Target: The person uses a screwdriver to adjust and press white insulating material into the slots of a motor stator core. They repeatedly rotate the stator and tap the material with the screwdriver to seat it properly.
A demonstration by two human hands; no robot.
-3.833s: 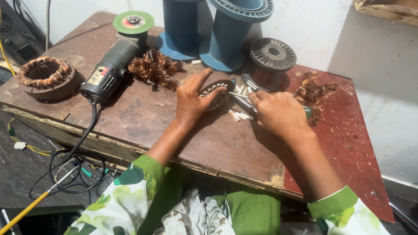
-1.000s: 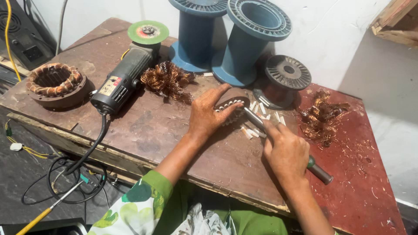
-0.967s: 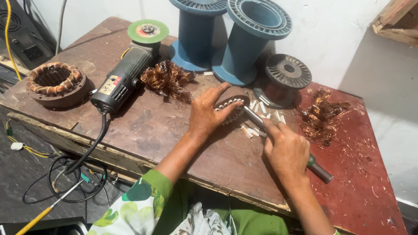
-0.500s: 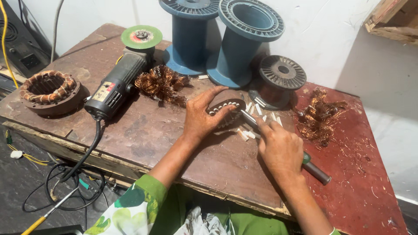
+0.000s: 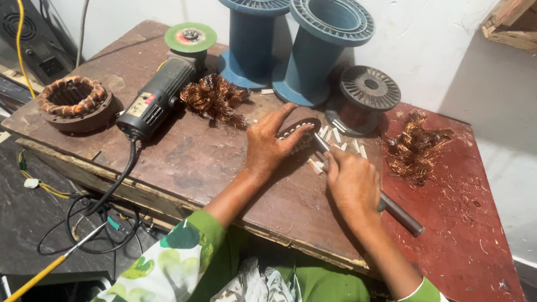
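1. Worn brown boards make up the table (image 5: pixel 184 162), its right end painted red and strewn with copper scraps; a white wall stands behind it.
2. The left hand (image 5: pixel 268 142) lies flat and spread, fingers stretched forward, pressing down on a dark ring-shaped stator (image 5: pixel 305 124) near the middle of the table — the fingertips rest on the ring's near rim.
3. The right hand (image 5: pixel 351 182) is closed around a metal rod (image 5: pixel 400 212), whose dark end sticks out behind the hand toward the red part of the table. The rod's thin front tip reaches to the stator, just beside the left fingertips.
4. Small white slips (image 5: pixel 335 136) lie scattered on the table around the stator and between the two hands.
5. A tangle of copper wire (image 5: pixel 212 99) sits left of the stator, and another copper tangle (image 5: pixel 417 146) lies to the right on the red surface, well apart from the hands.
6. An angle grinder (image 5: pixel 162 95) with a green disc lies further left, its black cord running off the front edge of the table.
7. A second stator with copper windings (image 5: pixel 74 103) rests at the far left end.
8. Two tall blue spools (image 5: pixel 291 50) stand at the back against the wall, with a small dark spool (image 5: pixel 364 99) holding copper wire just right of them — close behind the stator.
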